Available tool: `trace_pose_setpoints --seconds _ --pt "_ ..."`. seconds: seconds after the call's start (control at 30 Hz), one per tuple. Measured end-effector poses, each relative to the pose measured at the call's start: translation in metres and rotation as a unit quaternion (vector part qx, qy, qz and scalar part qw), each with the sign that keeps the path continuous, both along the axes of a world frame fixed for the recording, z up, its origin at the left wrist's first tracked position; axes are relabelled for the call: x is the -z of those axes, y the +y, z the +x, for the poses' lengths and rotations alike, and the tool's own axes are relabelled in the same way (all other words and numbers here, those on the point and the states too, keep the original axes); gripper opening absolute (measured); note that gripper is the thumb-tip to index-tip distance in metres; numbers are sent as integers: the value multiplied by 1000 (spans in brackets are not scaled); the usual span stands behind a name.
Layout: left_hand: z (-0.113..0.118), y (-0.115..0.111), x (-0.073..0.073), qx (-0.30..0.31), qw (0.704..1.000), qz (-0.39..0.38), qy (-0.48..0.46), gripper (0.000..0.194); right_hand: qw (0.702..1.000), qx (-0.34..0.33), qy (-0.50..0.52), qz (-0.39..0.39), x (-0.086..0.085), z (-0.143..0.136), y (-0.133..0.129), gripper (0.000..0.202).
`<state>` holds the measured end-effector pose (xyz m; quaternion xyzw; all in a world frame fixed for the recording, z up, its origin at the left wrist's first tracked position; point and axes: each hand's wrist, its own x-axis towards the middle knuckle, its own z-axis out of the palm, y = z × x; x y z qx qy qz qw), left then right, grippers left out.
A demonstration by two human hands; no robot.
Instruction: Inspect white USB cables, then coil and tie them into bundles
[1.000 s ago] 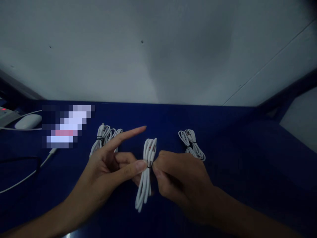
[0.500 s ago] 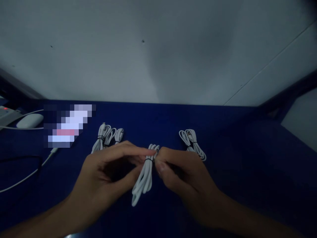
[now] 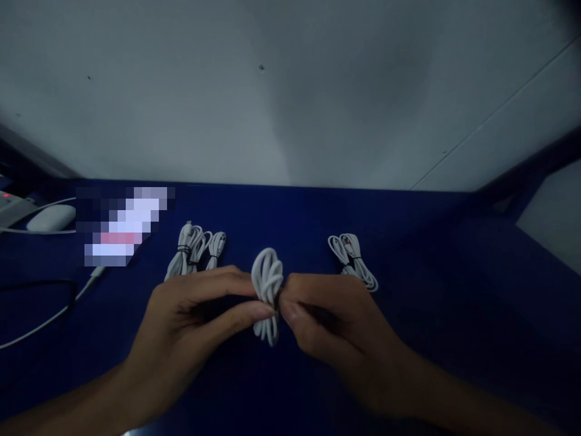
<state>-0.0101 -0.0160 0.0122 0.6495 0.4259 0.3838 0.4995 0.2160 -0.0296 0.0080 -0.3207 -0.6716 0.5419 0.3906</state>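
A coiled white cable (image 3: 267, 272) is held up at the centre, its loops bunched at the waist. My left hand (image 3: 195, 327) pinches the coil between thumb and index finger, the thumb pressing across its near side. Against the coil's right side, the closed thumb and forefinger of my right hand (image 3: 327, 321) grip the dark tie at its waist; the fingertips cover the tie's ends. Behind my left hand lie tied white cable bundles (image 3: 184, 251), partly hidden by it. Two more tied white bundles (image 3: 356, 257) rest beyond my right hand.
The table (image 3: 281, 212) is dark blue, with a pale wall panel (image 3: 204, 109) behind it. At the left are a pixelated bright device (image 3: 131, 227) with a white cord (image 3: 59, 321), a white rounded case (image 3: 51, 218) and a power strip (image 3: 13, 207) with a red light.
The coil has turned in my left hand, so its loops now rise above the fingers instead of hanging toward me. My left thumb has come across its front. My right hand stays almost in place.
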Motion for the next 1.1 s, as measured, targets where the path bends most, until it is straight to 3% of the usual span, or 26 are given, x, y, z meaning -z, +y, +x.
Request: trace_pose_setpoints --seconds 0.17,0.3,0.4,0.5,0.63,0.87,1.1 --pt "-1 3 6 11 990 -131 -45 4 1000 -5 2 27 1 -1 1 32" --pt "-2 6 9 52 943 -289 -158 39 998 -16 -16 64 5 1 0 28" --pt "-1 8 3 96 900 -385 -179 49 990 -16 -35 134 10 3 0 24" --pt "-1 9 -2 94 883 -420 -185 39 971 11 -64 232 16 2 2 21" --pt "-3 8 1 101 887 -404 -202 34 947 48 -82 305 20 -3 5 19" --pt "-1 7 5 100 893 -373 -232 52 987 13 -10 158 11 1 0 19" --pt "1 6 2 106 909 -349 -202 42 998 -9 59 -27 -2 2 -1 38"
